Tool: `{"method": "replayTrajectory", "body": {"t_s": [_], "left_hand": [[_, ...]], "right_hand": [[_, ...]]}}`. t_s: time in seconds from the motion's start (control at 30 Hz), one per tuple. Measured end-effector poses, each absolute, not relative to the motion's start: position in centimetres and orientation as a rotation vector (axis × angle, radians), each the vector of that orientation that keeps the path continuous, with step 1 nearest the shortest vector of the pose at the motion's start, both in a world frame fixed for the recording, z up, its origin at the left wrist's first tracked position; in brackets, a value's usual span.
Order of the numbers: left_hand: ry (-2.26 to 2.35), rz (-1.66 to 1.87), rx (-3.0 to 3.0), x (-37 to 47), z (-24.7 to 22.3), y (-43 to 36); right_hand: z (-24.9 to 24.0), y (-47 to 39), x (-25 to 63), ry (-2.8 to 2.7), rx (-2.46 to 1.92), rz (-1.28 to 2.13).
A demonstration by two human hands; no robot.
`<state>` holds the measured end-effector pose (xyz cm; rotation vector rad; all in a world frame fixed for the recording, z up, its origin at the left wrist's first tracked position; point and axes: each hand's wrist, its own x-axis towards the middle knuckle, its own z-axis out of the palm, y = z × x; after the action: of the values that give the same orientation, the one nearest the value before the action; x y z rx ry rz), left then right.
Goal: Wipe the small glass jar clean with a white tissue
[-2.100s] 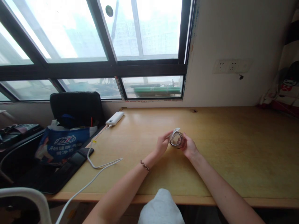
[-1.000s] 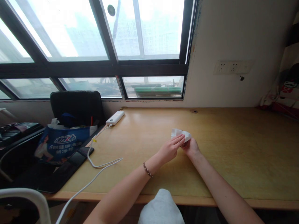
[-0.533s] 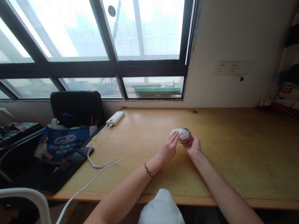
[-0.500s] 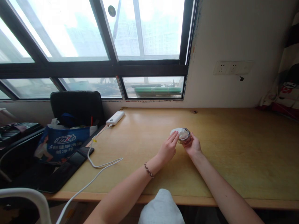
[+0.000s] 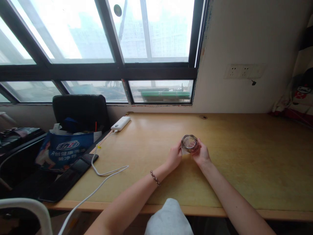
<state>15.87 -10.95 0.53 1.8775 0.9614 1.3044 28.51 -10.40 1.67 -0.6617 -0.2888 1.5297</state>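
A faceted, smoky glass ashtray [image 5: 189, 138] is held above the table, its round hollow facing up toward me. My right hand [image 5: 201, 154] grips it from the right, with fingers partly under it and showing through the glass. At the left side, my left hand [image 5: 175, 154] is closed on a white tissue [image 5: 185, 152] pressed against the ashtray's wall. Only a small part of the tissue shows below the rim; most of it is hidden by the fingers and glass.
The wooden table [image 5: 244, 163] reaches back to the window wall. A white power bank [image 5: 121, 123] lies at its left edge, its white cable [image 5: 107, 176] running toward me. Left of the table, a black chair [image 5: 80, 109] carries a blue bag [image 5: 63, 148].
My left hand and the tissue have moved from over the ashtray's top down to its left side. The hollow now shows. My right hand still holds the ashtray.
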Motion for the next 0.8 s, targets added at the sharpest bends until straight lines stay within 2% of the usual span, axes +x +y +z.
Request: {"method": "replayTrajectory", "body": {"t_s": [0.37,0.6,0.8], "left_hand": [[1.075,1.317,2.114,16.4,-0.6,-12.0],[1.012,1.176,2.436,16.2,-1.3,-12.5],[1.108,1.102,2.481,15.9,-0.7,-12.4]], "right_hand": [[1.6,-10.2,29.1,-0.221,-0.637,1.494],[1.9,-10.0,29.5,-0.219,-0.643,1.458],[1.8,-10.1,29.2,-0.245,-0.679,1.434]]}}
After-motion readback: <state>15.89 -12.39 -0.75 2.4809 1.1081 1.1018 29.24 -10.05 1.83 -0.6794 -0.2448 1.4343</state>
